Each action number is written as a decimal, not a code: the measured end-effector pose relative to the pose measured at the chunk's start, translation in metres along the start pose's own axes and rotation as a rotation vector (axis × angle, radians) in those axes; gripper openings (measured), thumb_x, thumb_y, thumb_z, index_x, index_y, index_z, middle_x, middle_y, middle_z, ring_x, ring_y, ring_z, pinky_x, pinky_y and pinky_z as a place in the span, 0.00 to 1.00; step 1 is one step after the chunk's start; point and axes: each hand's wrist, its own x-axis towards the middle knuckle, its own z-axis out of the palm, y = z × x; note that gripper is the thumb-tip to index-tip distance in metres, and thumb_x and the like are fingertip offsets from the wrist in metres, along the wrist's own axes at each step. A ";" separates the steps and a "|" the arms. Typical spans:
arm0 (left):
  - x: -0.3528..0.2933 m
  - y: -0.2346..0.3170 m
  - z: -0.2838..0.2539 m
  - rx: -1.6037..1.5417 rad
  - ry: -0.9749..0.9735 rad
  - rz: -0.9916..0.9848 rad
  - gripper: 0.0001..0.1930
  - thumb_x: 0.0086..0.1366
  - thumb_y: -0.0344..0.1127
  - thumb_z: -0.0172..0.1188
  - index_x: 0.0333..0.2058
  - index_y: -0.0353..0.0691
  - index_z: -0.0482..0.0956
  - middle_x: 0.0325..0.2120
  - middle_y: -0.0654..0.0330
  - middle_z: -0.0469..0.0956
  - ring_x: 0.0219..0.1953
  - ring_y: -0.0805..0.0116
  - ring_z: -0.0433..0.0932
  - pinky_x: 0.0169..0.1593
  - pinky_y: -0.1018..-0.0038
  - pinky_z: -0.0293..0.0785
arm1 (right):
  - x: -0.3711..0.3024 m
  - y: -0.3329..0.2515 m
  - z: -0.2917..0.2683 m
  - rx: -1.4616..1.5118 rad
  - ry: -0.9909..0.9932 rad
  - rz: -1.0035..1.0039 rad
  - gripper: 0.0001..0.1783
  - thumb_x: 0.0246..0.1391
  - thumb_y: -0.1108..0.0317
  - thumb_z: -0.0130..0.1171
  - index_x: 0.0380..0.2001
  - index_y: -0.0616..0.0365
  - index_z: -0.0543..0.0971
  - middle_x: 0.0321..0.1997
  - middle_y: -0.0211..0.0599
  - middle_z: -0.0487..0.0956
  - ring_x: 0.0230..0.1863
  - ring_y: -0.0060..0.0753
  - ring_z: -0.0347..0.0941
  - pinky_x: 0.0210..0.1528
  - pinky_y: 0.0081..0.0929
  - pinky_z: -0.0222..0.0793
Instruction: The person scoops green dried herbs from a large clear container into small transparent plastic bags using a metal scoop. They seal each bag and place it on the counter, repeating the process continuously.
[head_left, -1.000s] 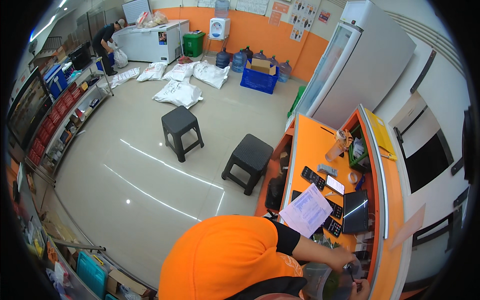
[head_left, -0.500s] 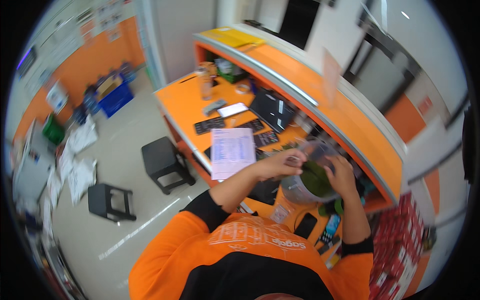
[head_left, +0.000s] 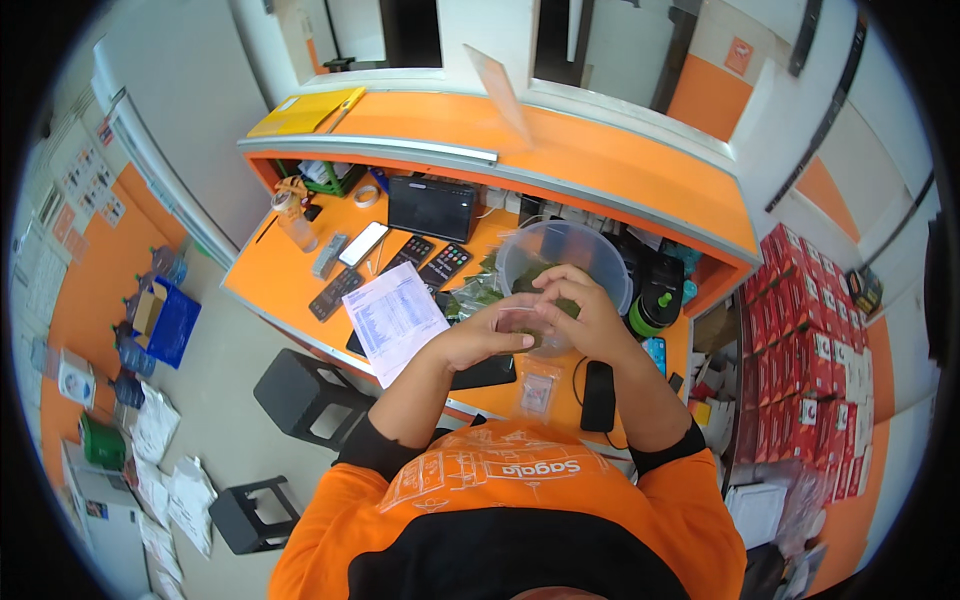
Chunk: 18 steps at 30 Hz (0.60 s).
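Note:
My left hand (head_left: 485,335) is curled round a small clear plastic thing (head_left: 520,322) with a little green in it; I cannot tell whether it is a bag or a cup. Bent over its top edge, the fingers of my right hand (head_left: 580,312) pinch it from the other side. Just behind both hands stands a large translucent plastic tub (head_left: 622,262) with green leafy stuff (head_left: 575,272) inside, partly hidden by my right hand. Beside the tub on its left lie clear plastic bags of green leaves (head_left: 478,294).
A printed sheet (head_left: 397,322), several phones (head_left: 445,264) and a laptop (head_left: 432,208) lie left on the orange desk (head_left: 345,215). A black bottle with a green lid (head_left: 655,300) stands right of the tub. Stacked red boxes (head_left: 805,360) are at right; black stools (head_left: 310,395) at left.
The view has swung to the right. My hands have come away from the tub's mouth toward my body and closer together, on the clear plastic thing.

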 end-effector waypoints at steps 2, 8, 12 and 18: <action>0.004 -0.012 -0.004 0.269 0.005 0.046 0.23 0.70 0.30 0.59 0.63 0.40 0.69 0.56 0.60 0.76 0.56 0.70 0.74 0.61 0.72 0.69 | -0.008 0.007 -0.001 0.029 0.051 0.068 0.08 0.58 0.69 0.66 0.37 0.61 0.81 0.48 0.37 0.78 0.49 0.30 0.75 0.54 0.29 0.70; 0.005 -0.034 0.016 0.505 0.293 0.143 0.17 0.72 0.31 0.59 0.57 0.37 0.74 0.49 0.60 0.79 0.52 0.76 0.75 0.55 0.76 0.73 | -0.036 0.029 0.018 0.399 0.168 0.329 0.10 0.61 0.68 0.65 0.42 0.63 0.80 0.37 0.30 0.81 0.38 0.20 0.76 0.41 0.20 0.73; 0.008 -0.060 0.013 0.407 0.335 0.142 0.23 0.65 0.29 0.67 0.57 0.37 0.70 0.42 0.66 0.80 0.36 0.80 0.80 0.39 0.84 0.75 | -0.043 0.034 0.025 0.540 0.290 0.376 0.09 0.62 0.71 0.63 0.42 0.65 0.80 0.37 0.32 0.82 0.39 0.19 0.77 0.43 0.19 0.74; 0.003 -0.056 0.018 0.371 0.334 0.062 0.30 0.62 0.32 0.72 0.58 0.37 0.66 0.38 0.66 0.77 0.37 0.78 0.77 0.44 0.81 0.77 | -0.046 0.033 0.029 0.697 0.418 0.413 0.07 0.63 0.73 0.61 0.41 0.66 0.79 0.39 0.35 0.83 0.41 0.19 0.79 0.43 0.17 0.74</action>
